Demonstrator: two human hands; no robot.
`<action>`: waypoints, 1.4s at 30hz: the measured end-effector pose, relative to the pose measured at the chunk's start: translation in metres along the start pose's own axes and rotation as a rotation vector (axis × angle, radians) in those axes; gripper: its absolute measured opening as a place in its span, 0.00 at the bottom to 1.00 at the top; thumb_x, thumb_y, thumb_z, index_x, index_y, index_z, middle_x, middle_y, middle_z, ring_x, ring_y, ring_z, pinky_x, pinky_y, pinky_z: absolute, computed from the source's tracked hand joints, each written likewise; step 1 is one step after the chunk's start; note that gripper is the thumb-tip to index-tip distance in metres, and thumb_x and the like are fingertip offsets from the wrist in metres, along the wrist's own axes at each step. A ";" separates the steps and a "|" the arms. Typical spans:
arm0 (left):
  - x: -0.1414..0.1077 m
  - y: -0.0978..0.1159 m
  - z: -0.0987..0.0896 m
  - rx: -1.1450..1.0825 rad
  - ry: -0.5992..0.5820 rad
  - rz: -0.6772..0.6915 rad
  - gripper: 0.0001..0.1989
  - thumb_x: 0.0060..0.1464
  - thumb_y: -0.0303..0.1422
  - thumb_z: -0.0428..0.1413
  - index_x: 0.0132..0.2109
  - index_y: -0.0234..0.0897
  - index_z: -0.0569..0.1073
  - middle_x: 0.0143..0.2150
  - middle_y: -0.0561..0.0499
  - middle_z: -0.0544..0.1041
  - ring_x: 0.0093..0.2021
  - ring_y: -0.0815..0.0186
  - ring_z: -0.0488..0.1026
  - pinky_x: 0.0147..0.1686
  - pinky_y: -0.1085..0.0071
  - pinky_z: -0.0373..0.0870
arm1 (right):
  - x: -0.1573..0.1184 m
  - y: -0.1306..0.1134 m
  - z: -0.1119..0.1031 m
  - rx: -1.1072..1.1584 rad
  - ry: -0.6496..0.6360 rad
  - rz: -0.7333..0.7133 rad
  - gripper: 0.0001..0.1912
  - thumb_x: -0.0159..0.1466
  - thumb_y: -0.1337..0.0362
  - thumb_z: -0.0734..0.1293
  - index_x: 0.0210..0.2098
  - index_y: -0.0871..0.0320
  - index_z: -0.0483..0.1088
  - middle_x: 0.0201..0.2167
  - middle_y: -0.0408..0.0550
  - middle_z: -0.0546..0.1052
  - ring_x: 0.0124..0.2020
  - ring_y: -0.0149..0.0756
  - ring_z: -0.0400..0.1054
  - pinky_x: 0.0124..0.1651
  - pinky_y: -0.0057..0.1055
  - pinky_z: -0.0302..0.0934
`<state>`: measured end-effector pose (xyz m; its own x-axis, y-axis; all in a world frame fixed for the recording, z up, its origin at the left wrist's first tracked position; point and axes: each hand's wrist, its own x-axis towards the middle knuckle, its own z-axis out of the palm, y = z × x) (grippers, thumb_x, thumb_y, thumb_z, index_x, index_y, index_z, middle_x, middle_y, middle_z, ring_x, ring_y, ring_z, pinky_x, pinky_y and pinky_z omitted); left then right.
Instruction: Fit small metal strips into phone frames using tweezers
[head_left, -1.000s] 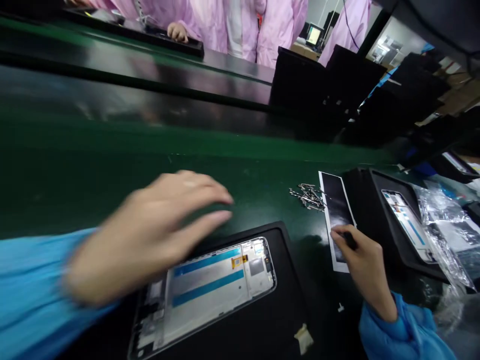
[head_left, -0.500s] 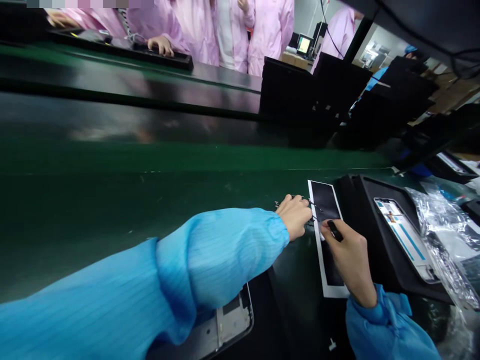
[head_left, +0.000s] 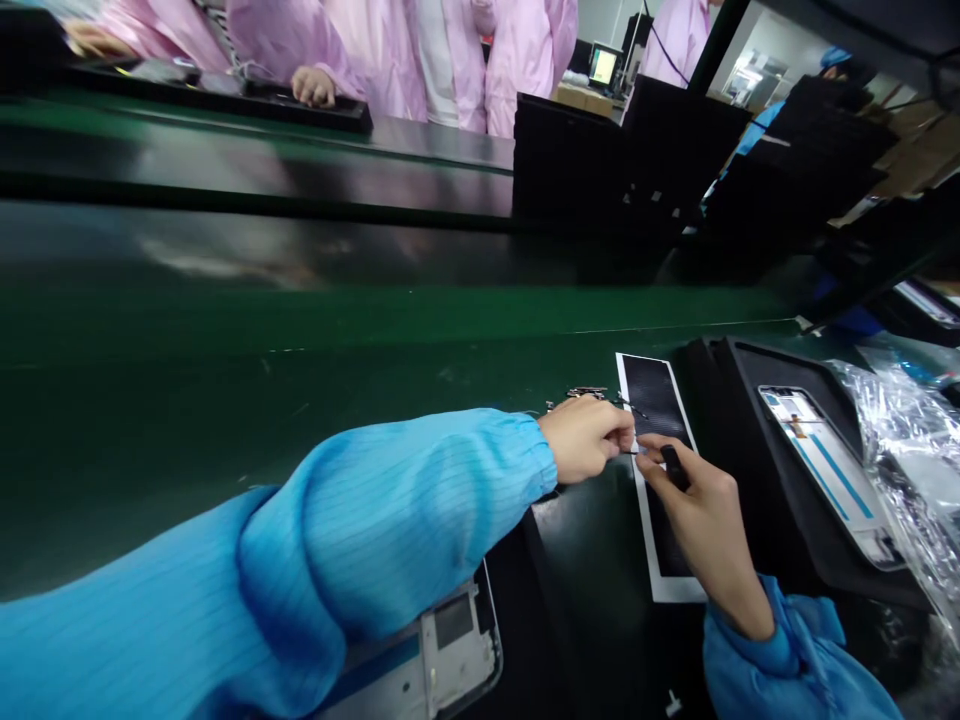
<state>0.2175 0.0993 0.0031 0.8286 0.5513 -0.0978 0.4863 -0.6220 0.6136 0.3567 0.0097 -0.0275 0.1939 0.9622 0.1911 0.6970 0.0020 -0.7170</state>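
My left hand (head_left: 589, 438) is closed in a pinch at the left edge of a white-bordered black sheet (head_left: 660, 395). What its fingertips hold is too small to make out; a thin dark strip shows between the two hands. Over the sheet, my right hand (head_left: 705, 505) curls around a short black object (head_left: 675, 467), its thumb and index finger almost meeting the left fingertips. Small metallic parts (head_left: 586, 392) lie just behind my left hand. Below my left sleeve, a phone frame (head_left: 461, 640) is partly hidden.
At the right, a black tray (head_left: 757, 360) holds another phone frame (head_left: 825, 470), beside crumpled clear plastic (head_left: 900, 430). Black panels (head_left: 570, 160) stand at the back. People in pink coats (head_left: 375, 50) are across the bench, one hand (head_left: 313, 87) resting on a long black tray (head_left: 330, 112).
My left hand has turned and its fingers have drawn together near my right fingertips. More small parts show behind it. The view has shifted slightly.
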 end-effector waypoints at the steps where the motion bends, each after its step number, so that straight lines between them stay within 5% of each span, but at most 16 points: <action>1: -0.001 0.001 -0.002 -0.063 0.000 -0.015 0.09 0.48 0.19 0.50 0.36 0.33 0.71 0.28 0.54 0.72 0.30 0.70 0.67 0.30 0.77 0.61 | 0.000 0.000 0.000 0.017 -0.019 -0.009 0.09 0.58 0.61 0.62 0.37 0.54 0.70 0.33 0.41 0.74 0.33 0.31 0.67 0.36 0.26 0.58; 9: -0.007 0.003 -0.003 -0.507 0.100 -0.178 0.07 0.48 0.19 0.49 0.31 0.30 0.71 0.21 0.56 0.68 0.20 0.73 0.65 0.24 0.78 0.62 | -0.006 -0.007 -0.003 0.166 -0.057 -0.065 0.03 0.54 0.66 0.64 0.27 0.54 0.70 0.22 0.38 0.66 0.24 0.26 0.58 0.29 0.24 0.51; 14: -0.017 0.006 -0.004 -0.728 0.245 -0.278 0.10 0.53 0.23 0.46 0.32 0.27 0.71 0.24 0.52 0.70 0.21 0.73 0.66 0.26 0.77 0.64 | -0.010 -0.012 -0.004 0.341 -0.018 0.099 0.08 0.55 0.59 0.65 0.24 0.57 0.70 0.20 0.39 0.66 0.20 0.24 0.54 0.24 0.25 0.47; 23: -0.046 0.040 -0.004 -1.017 0.339 -0.259 0.03 0.44 0.20 0.56 0.26 0.27 0.74 0.24 0.53 0.71 0.28 0.73 0.67 0.33 0.79 0.63 | -0.022 -0.042 -0.008 0.709 -0.099 0.277 0.11 0.52 0.56 0.67 0.24 0.59 0.70 0.17 0.41 0.66 0.16 0.20 0.50 0.18 0.23 0.43; 33: -0.071 0.056 -0.004 -1.238 0.450 -0.372 0.06 0.41 0.19 0.56 0.21 0.28 0.72 0.16 0.55 0.70 0.20 0.76 0.65 0.24 0.82 0.62 | -0.044 -0.053 -0.004 0.750 -0.088 0.265 0.11 0.52 0.57 0.68 0.21 0.58 0.71 0.17 0.43 0.66 0.18 0.22 0.53 0.19 0.22 0.45; 42: -0.083 0.069 -0.003 -1.308 0.437 -0.407 0.09 0.44 0.17 0.53 0.20 0.28 0.68 0.15 0.53 0.71 0.17 0.76 0.67 0.22 0.82 0.63 | -0.061 -0.057 -0.012 0.874 -0.183 0.293 0.07 0.51 0.59 0.68 0.25 0.55 0.74 0.19 0.46 0.71 0.14 0.19 0.53 0.18 0.21 0.46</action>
<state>0.1808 0.0123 0.0557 0.4303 0.8355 -0.3417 -0.1336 0.4333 0.8913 0.3134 -0.0527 0.0094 0.1162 0.9845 -0.1316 -0.1422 -0.1147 -0.9832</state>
